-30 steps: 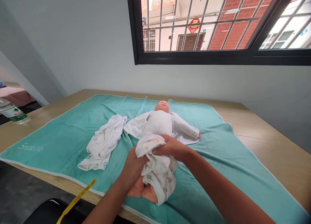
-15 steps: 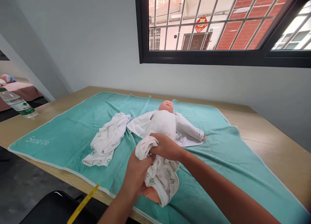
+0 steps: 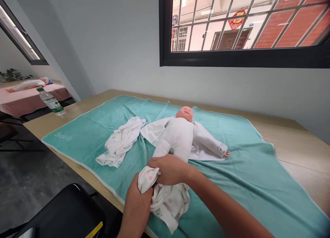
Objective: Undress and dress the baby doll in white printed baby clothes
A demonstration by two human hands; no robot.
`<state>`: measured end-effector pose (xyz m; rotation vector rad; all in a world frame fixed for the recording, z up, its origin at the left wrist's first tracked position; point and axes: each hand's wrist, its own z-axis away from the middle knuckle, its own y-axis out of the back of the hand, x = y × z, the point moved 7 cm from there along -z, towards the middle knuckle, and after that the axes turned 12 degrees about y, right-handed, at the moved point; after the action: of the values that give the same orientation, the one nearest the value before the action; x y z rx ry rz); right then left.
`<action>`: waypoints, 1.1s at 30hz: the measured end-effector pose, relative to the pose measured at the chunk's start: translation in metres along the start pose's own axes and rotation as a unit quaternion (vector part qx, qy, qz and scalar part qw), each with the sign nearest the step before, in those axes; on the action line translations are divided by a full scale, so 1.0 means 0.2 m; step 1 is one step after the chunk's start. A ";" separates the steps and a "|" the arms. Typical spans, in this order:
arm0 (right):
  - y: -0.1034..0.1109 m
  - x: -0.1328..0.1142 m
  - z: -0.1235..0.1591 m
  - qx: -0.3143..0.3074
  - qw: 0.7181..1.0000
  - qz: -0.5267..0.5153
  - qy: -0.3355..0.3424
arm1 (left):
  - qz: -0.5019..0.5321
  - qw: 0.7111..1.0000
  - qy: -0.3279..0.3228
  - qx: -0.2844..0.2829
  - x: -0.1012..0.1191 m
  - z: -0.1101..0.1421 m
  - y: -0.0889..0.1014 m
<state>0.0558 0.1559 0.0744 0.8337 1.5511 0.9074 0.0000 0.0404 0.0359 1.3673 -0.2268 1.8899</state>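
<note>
A baby doll [image 3: 180,134] in a white open jacket lies on its back on a teal towel [image 3: 239,162]. White patterned baby trousers [image 3: 167,200] cover its legs near the table's front edge. My left hand [image 3: 136,203] is closed on the bunched waistband from the left. My right hand [image 3: 168,169] grips the same waistband from above, just below the doll's belly. The doll's legs are hidden under the cloth and my hands.
A second crumpled white garment [image 3: 121,145] lies on the towel left of the doll. A water bottle [image 3: 51,102] stands at the wooden table's [image 3: 296,141] far left corner. A black chair [image 3: 67,214] is below the front edge. A barred window [image 3: 244,24] is above.
The camera has swung to the left. Both hands with the trousers' waistband have slid down the doll away from its belly, and the doll's bare feet no longer show.
</note>
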 end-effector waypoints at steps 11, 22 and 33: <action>-0.04 0.00 0.02 0.086 0.986 0.088 -0.109 | -0.227 0.967 -0.065 0.098 0.03 0.07 0.11; -0.05 -0.03 0.00 0.048 0.986 0.091 -0.131 | -0.201 0.973 0.048 0.107 -0.04 0.06 0.24; -0.08 -0.15 0.03 0.045 0.981 0.072 -0.175 | 0.226 0.965 0.126 0.049 -0.13 0.19 0.11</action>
<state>0.0655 0.1223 0.0724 1.1180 1.2418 0.7492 0.0165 -0.0081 0.0360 1.1902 -0.3413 2.4614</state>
